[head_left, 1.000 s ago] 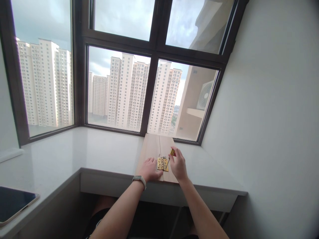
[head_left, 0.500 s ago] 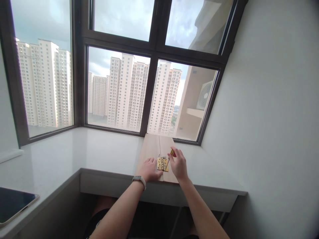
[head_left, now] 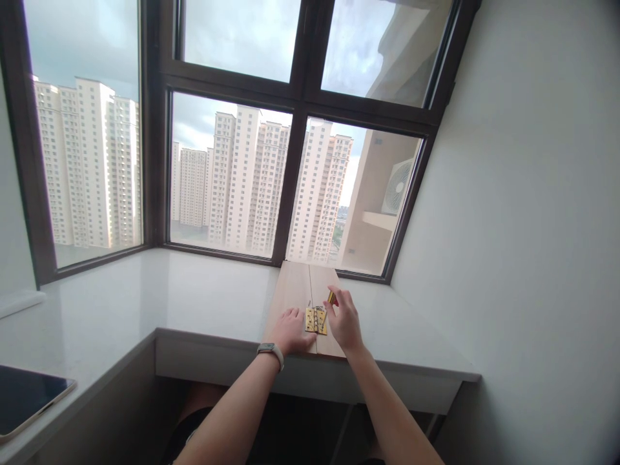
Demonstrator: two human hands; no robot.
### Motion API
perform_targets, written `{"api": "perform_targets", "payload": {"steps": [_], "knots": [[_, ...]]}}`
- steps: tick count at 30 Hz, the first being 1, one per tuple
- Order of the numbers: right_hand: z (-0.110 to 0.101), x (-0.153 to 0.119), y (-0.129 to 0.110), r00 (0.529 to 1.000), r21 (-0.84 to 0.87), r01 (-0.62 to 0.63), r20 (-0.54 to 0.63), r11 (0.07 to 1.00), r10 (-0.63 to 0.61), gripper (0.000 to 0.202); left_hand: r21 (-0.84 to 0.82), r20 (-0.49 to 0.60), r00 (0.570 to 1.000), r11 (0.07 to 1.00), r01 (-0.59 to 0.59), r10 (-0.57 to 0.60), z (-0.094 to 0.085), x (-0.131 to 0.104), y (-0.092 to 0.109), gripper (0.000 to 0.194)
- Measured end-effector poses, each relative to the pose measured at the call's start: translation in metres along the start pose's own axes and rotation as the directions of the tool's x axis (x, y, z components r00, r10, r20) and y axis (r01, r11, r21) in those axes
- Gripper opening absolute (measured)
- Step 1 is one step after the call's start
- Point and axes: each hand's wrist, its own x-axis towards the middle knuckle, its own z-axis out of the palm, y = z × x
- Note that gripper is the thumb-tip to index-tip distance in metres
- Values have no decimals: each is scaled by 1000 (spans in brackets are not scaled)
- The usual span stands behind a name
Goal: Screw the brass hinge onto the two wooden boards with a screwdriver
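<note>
A brass-coloured hinge (head_left: 315, 320) lies unfolded across the seam between two pale wooden boards (head_left: 296, 284). My left hand (head_left: 291, 332) rests flat on the left board beside the hinge, its fingers stretched out and the thumb near the hinge's lower edge. In my right hand (head_left: 344, 316) is a screwdriver (head_left: 332, 298) with a red and yellow handle. Its thin shaft slants down to the right leaf of the hinge; the exact contact of its tip is too small to make out. A few small screws (head_left: 318, 307) lie just above the hinge.
The boards lie on a white windowsill (head_left: 213, 297) whose front edge drops off toward me. At the far left a phone or tablet (head_left: 29, 397) lies on the ledge. Dark window frames (head_left: 232, 254) bound the back, and a white wall (head_left: 523, 226) rises on the right.
My right hand and the screwdriver handle have shifted slightly left and turned a little. My left hand and the hinge have stayed in place.
</note>
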Motion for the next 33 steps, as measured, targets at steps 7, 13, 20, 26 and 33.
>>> {"api": "perform_targets", "payload": {"steps": [7, 13, 20, 26, 33], "knots": [[4, 0, 4, 999, 129, -33, -20, 991, 36, 45, 5, 0, 1000, 1000, 11, -11, 1, 0, 1, 68], [2, 1, -2, 999, 39, 19, -40, 999, -18, 33, 3, 17, 1000, 1000, 11, -11, -1, 1, 1, 68], [1, 1, -4, 997, 2, 6, -81, 1000, -6, 27, -7, 18, 1000, 1000, 13, -13, -1, 0, 2, 70], [3, -3, -2, 997, 75, 3, -79, 997, 3, 32, -10, 19, 1000, 1000, 20, -20, -2, 0, 2, 69], [1, -3, -1, 997, -20, -2, -81, 1000, 1, 33, -2, 23, 999, 1000, 25, -25, -3, 0, 3, 70]]}}
